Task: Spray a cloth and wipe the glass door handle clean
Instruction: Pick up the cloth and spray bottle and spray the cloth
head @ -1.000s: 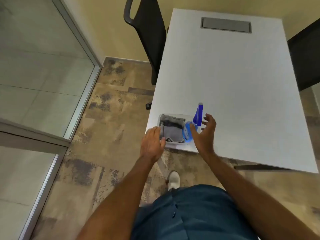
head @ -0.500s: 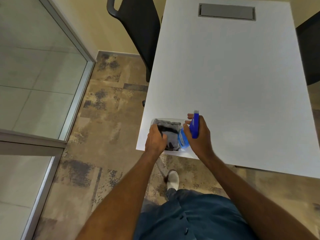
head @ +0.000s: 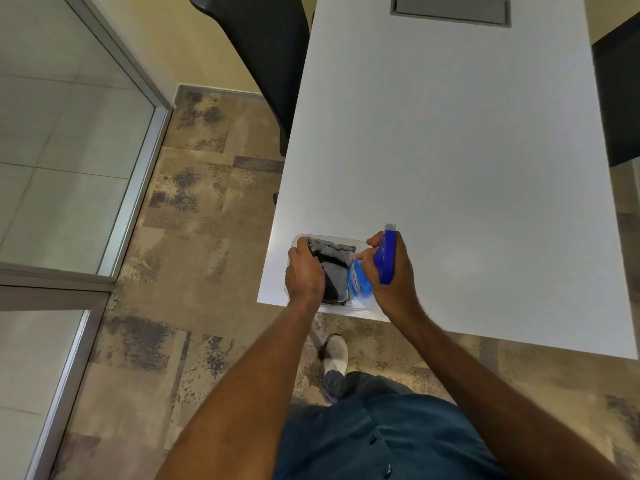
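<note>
A clear plastic tub point(head: 332, 238) sits at the near left corner of the white table point(head: 467, 150). Inside it lies a folded grey cloth point(head: 334, 268). My left hand point(head: 304, 273) reaches into the tub and its fingers curl around the cloth's left side. My right hand point(head: 391, 278) is wrapped around a blue spray bottle point(head: 386, 258) standing at the tub's right end, with the blue trigger head poking above my knuckles. The glass door's handle is not in view.
Glass panels with a metal frame point(head: 138, 161) run along the left. A black chair point(head: 266, 46) stands at the table's far left side and a dark chair point(head: 620, 98) at its right. A grey cable hatch point(head: 450, 10) is set in the tabletop. Patterned carpet covers the floor.
Both hands have come down to the tub: the right hand, open a second ago, has closed around the spray bottle, and the left hand has moved from the tub's rim onto the cloth.
</note>
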The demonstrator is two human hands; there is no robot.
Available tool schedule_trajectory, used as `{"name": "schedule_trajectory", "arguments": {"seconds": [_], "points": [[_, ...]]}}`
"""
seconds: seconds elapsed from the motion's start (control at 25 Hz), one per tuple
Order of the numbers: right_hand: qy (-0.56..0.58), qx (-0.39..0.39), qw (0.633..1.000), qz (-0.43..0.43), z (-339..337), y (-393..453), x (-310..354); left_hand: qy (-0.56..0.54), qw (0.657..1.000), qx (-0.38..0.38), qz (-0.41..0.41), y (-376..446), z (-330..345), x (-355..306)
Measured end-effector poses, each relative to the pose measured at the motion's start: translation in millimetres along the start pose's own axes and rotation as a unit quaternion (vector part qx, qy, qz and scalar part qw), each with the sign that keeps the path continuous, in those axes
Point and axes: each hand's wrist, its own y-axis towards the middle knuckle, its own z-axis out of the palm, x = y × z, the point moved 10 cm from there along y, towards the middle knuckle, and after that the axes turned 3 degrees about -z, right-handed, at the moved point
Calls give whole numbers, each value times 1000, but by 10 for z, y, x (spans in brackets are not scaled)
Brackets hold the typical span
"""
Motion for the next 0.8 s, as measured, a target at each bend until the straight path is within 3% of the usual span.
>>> {"name": "schedule_trajectory", "arguments": {"seconds": [0.16, 0.32, 0.64, 0.8], "points": [[1, 10, 1000, 12, -28, 42, -3, 88, 995, -11, 49, 105, -94, -81], [7, 4, 1000, 10, -92, 58, 75, 68, 997, -6, 44, 129, -215, -139], [12, 4, 999, -34, -421, 38, 658, -128, 986, 73, 78, -91, -602, -246], [26, 39, 995, -92, -449, -69, 1187, -351, 935, 48, 32, -233, -1018, -227]]}}
